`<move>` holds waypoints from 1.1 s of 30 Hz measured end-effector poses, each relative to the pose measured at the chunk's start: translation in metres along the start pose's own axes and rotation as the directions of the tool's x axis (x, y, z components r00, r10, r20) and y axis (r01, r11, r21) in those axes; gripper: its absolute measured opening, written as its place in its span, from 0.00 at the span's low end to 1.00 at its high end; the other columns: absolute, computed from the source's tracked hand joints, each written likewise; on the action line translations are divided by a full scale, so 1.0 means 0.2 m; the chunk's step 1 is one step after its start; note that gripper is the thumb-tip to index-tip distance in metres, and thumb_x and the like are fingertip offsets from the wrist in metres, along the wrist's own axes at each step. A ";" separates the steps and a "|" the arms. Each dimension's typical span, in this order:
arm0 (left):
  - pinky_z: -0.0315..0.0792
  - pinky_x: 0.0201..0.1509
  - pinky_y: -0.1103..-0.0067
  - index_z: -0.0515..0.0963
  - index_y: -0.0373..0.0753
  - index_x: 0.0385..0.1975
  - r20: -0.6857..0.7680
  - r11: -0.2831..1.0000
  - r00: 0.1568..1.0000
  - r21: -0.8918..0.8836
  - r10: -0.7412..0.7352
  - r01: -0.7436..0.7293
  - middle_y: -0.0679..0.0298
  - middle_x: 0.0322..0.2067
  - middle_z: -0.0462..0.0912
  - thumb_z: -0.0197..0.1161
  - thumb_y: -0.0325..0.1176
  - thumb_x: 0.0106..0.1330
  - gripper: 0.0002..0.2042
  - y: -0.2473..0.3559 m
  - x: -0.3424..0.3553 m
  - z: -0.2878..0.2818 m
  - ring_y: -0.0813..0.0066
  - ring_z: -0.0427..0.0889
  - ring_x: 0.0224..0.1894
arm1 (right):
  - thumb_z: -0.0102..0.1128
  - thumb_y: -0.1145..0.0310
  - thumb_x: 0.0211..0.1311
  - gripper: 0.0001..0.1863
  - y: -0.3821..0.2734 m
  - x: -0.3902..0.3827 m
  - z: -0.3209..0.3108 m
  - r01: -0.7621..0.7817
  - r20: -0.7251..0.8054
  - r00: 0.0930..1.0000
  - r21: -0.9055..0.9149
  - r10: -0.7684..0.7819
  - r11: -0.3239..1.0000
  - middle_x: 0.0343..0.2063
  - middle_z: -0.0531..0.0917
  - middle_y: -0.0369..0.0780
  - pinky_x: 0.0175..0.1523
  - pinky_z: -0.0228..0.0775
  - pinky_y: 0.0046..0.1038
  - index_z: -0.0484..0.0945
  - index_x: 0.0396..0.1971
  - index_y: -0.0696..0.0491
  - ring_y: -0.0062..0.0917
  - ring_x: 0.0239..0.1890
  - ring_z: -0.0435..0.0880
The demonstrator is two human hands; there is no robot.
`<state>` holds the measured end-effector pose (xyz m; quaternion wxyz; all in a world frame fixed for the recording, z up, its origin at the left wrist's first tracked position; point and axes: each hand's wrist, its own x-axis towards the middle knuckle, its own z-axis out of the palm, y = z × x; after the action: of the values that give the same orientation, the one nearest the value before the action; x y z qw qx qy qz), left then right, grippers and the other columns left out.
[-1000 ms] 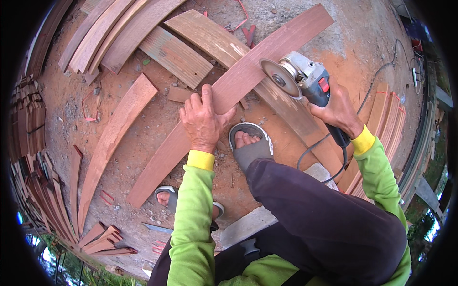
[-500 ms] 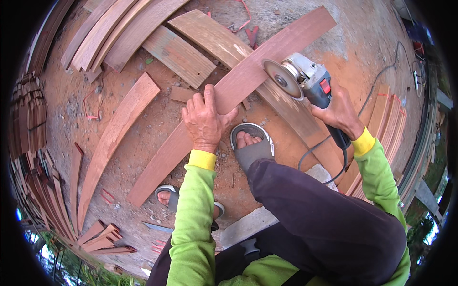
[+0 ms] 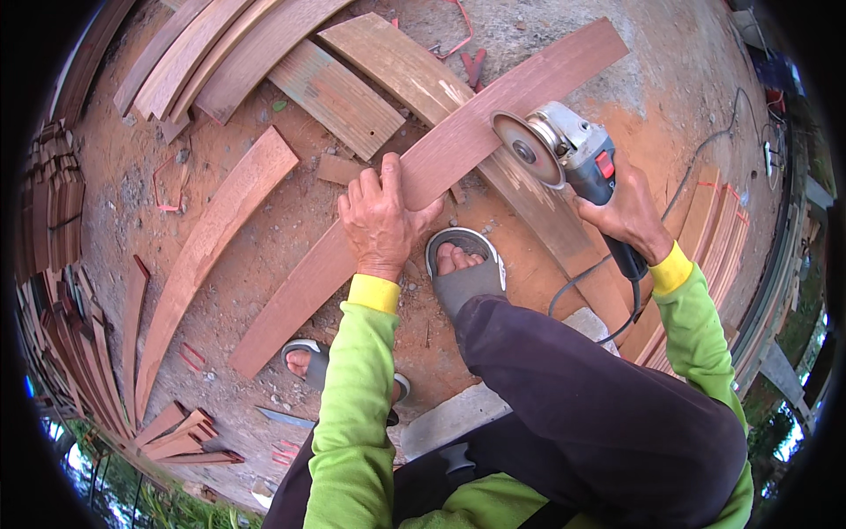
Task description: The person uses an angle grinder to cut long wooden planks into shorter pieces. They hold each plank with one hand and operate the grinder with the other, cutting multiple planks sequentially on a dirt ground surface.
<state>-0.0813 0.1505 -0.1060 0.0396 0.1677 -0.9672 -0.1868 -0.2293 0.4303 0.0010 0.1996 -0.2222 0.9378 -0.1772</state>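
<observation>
Across a brownish board [image 3: 538, 207], one reddish plank [image 3: 458, 141] lies with the left hand's [image 3: 381, 220] fingers clamped on it; the right hand's [image 3: 632, 212] wrap one angle grinder [image 3: 589, 163], tips hidden; two sandals [image 3: 471, 289] stand close by, one half-covered by the left sleeve [image 3: 357, 397]; upper-left boards [image 3: 251, 75] are cut off

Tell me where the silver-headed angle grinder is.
In the head view, the silver-headed angle grinder is above and right of centre, in the right hand, its round disc at the edge of the long reddish wooden plank.
</observation>
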 end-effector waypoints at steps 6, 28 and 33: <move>0.71 0.44 0.64 0.74 0.42 0.56 0.011 1.000 1.000 0.004 -0.004 0.004 0.60 0.35 0.74 0.79 0.53 0.41 0.40 0.00 0.00 0.00 0.60 0.78 0.40 | 0.73 0.65 0.41 0.30 0.00 0.00 0.00 0.010 -0.013 1.000 -0.027 -0.011 1.000 0.26 0.81 0.59 0.36 0.76 0.43 0.69 0.39 0.69 0.53 0.30 0.85; 0.72 0.44 0.64 0.74 0.41 0.56 0.013 1.000 1.000 -0.003 -0.004 0.004 0.59 0.35 0.74 0.80 0.53 0.40 0.41 0.00 0.00 0.00 0.59 0.78 0.39 | 0.72 0.64 0.41 0.31 0.01 0.00 0.02 0.029 -0.031 0.999 -0.039 -0.030 0.999 0.26 0.81 0.58 0.36 0.76 0.43 0.70 0.41 0.69 0.54 0.30 0.85; 0.72 0.44 0.64 0.74 0.41 0.56 0.015 1.000 1.000 0.004 -0.001 0.001 0.59 0.35 0.74 0.80 0.53 0.40 0.41 0.00 0.00 -0.01 0.59 0.78 0.39 | 0.72 0.64 0.41 0.31 -0.02 0.00 0.01 0.008 -0.022 1.000 -0.051 -0.009 0.999 0.26 0.81 0.58 0.36 0.77 0.43 0.70 0.41 0.69 0.54 0.30 0.85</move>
<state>-0.0814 0.1504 -0.1048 0.0317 0.1669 -0.9677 -0.1863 -0.2282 0.4267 0.0007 0.1826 -0.2292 0.9432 -0.1565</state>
